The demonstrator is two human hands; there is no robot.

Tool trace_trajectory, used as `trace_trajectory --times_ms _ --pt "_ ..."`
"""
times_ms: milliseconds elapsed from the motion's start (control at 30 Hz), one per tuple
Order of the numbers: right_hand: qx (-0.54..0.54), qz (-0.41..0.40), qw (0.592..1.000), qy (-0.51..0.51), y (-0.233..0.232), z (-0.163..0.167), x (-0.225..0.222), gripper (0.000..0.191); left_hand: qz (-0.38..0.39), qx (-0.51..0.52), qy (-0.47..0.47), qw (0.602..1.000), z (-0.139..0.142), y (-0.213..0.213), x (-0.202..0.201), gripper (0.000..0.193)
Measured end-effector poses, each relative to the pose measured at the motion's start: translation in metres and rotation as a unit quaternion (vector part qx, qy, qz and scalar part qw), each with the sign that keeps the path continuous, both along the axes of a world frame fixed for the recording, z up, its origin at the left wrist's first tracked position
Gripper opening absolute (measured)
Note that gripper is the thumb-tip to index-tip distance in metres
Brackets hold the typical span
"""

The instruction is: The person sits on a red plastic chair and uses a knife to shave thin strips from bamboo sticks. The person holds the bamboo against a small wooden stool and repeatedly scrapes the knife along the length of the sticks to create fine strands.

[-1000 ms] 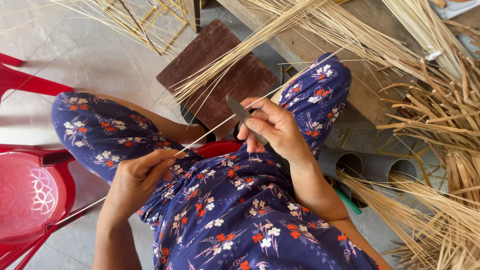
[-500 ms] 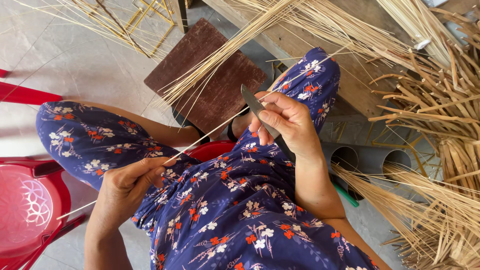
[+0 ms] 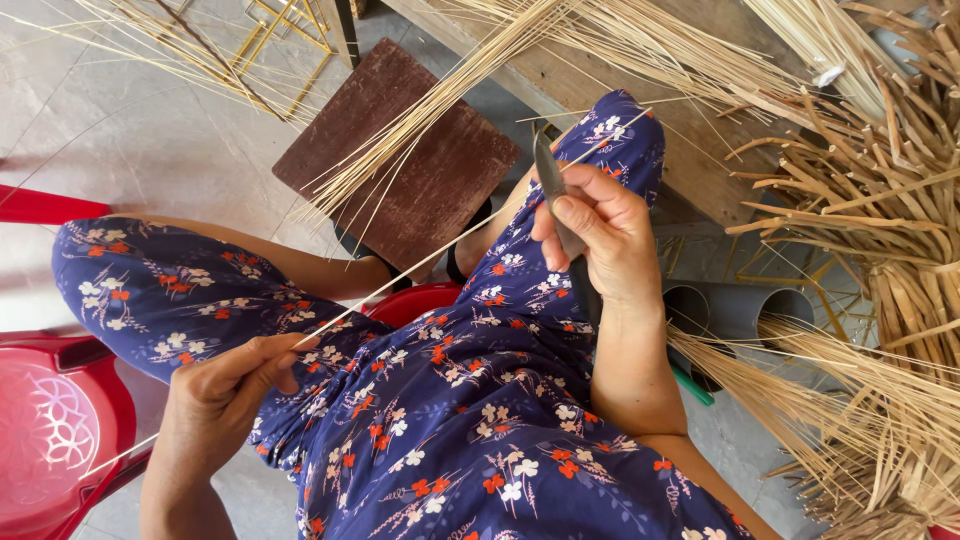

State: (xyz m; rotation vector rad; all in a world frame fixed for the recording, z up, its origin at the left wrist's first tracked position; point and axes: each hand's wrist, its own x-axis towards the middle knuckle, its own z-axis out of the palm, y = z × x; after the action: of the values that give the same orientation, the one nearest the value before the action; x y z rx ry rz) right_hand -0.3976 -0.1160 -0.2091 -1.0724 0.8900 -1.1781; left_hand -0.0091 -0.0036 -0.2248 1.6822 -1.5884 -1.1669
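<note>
My left hand [image 3: 222,392] pinches a long thin bamboo strip [image 3: 420,260] that runs diagonally up to the right across my lap. My right hand [image 3: 600,232] grips a dark-bladed knife [image 3: 552,185], its blade pointing up and pressed against the strip near the thumb. Both hands rest over my knees, which are covered by a dark blue dress with red and white flowers [image 3: 450,420].
A brown wooden board [image 3: 420,185] lies on the floor ahead. Bundles of thin bamboo strips [image 3: 470,90] fan across a wooden plank. Wider split strips [image 3: 880,200] pile up at the right. Red plastic stools [image 3: 50,430] stand at the left, grey pipes [image 3: 740,305] at the right.
My right hand with the knife has risen slightly along the strip. My left hand keeps its pinch on the strip lower down. The view has shifted a little.
</note>
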Motion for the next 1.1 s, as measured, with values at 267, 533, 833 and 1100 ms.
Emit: trace_trajectory --times_ms 267,533,833,1100 --pt "-0.021 -0.061 0.998 -0.001 -0.002 -0.007 -0.047 0.028 -0.001 0.006 0.014 1.000 -0.008 0.008 0.007 0.023" --pt "-0.050 -0.133 0.990 -0.025 -0.009 0.007 -0.060 0.044 0.027 -0.003 0.026 0.999 0.000 0.002 0.008 0.022" --pt "0.038 0.193 0.980 0.044 0.010 0.005 0.044 0.048 -0.007 0.002 0.016 1.000 0.006 -0.011 -0.017 0.022" --pt "0.001 0.066 0.998 0.012 -0.001 -0.004 0.029 0.031 0.004 0.007 -0.002 1.000 0.002 -0.006 -0.005 0.022"
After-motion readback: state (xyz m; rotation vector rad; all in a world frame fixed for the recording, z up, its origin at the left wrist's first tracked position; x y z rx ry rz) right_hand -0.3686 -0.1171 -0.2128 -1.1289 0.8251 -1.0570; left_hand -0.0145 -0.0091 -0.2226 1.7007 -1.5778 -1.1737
